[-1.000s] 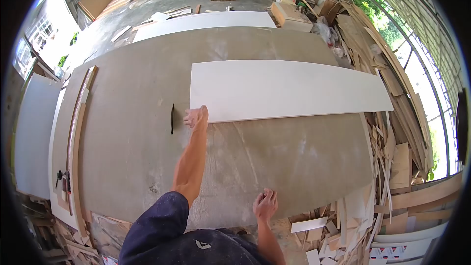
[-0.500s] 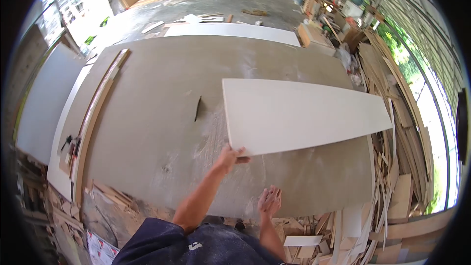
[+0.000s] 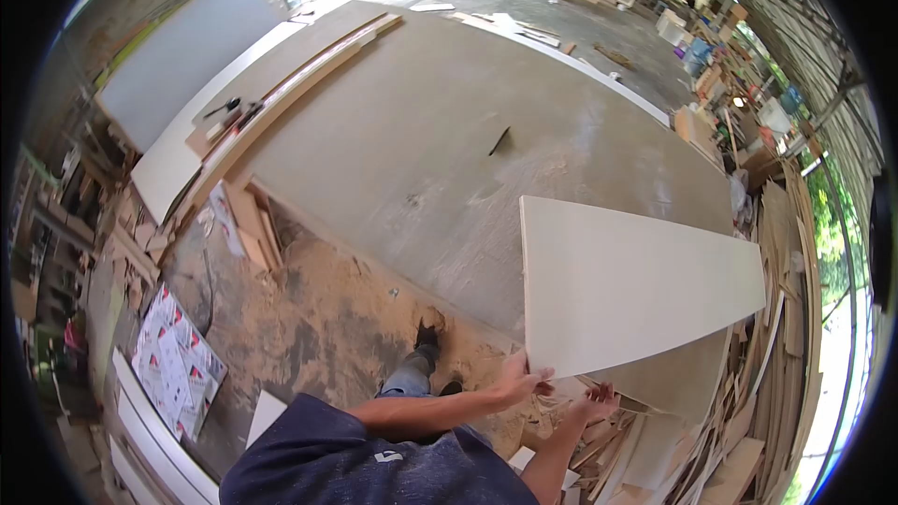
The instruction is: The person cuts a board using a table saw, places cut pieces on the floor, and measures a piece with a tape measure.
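Note:
A long white panel (image 3: 636, 281) lies over the right part of the large brown-grey sheet tabletop (image 3: 421, 131). My left hand (image 3: 522, 382) is closed on its near left corner, thumb on top and fingers underneath. Just right of it, my right hand (image 3: 595, 406) is raised close to the panel's near edge, fingers loosely bent and apart, with nothing visible in them. I cannot tell whether it touches the edge. A thin dark strip (image 3: 499, 140) lies on the tabletop beyond the panel.
Long wooden strips (image 3: 299, 84) and a dark-handled tool (image 3: 224, 108) lie along the tabletop's left end. Offcuts (image 3: 645, 454) pile up at the right, beside stacked boards (image 3: 781, 252). Sawdust covers the floor (image 3: 318, 337). A printed sheet (image 3: 178, 365) sits at lower left.
My view has swung left, with feet and floor now showing. The left hand keeps its hold on the panel, which is nearer my body. My right hand has come up toward the panel's near edge.

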Demonstrator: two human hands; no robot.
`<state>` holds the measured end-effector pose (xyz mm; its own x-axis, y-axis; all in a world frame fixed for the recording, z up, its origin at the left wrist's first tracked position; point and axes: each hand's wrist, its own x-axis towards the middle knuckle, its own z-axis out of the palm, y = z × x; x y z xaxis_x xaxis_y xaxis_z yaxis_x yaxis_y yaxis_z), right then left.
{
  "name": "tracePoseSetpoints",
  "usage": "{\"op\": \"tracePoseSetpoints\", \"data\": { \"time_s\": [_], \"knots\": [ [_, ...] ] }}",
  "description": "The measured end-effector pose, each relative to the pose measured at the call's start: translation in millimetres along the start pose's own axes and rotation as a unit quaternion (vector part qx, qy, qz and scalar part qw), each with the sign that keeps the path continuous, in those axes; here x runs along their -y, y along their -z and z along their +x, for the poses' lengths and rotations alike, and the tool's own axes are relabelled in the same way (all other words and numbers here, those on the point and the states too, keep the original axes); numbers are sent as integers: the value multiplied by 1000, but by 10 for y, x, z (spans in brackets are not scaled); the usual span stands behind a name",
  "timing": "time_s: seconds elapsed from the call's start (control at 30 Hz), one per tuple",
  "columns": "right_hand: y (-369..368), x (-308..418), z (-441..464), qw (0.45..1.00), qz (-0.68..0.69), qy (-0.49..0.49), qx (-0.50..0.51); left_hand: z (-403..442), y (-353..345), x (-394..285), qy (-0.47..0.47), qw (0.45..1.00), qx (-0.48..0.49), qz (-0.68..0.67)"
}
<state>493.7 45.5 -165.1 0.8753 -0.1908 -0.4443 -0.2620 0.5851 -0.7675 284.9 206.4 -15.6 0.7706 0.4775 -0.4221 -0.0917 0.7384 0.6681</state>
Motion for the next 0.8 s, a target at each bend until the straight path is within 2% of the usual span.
{"op": "tracePoseSetpoints", "data": {
  "time_s": [0.13,0.2,0.37,0.43,0.53,0.57,0.63,0.77,0.8],
  "knots": [
    [331,345,-402,998,-62,1,28,-620,548,-110,9,1000,-4,-8],
    [487,400,-376,994,-85,-48,47,-930,881,-224,-5,997,-25,73],
    [610,352,-339,988,-56,-120,79,-1761,1634,-530,-37,991,-65,107],
    [467,301,-457,985,-4,-112,132,-2024,1968,-657,-44,990,-87,106],
    [336,179,-462,979,-24,-101,177,-2352,2528,-792,-67,980,-161,91],
    [280,115,-433,978,-48,-108,174,-2434,2753,-861,-70,979,-169,92],
    [-116,88,-1117,983,-33,-71,168,-2610,3201,-1043,-88,970,-216,71],
    [-165,-426,-1441,978,-30,-22,205,-2842,4002,-1536,-164,942,-288,51],
    [-115,-637,-1548,976,-91,0,195,-2825,4272,-1623,-159,929,-329,62]
  ]
}}
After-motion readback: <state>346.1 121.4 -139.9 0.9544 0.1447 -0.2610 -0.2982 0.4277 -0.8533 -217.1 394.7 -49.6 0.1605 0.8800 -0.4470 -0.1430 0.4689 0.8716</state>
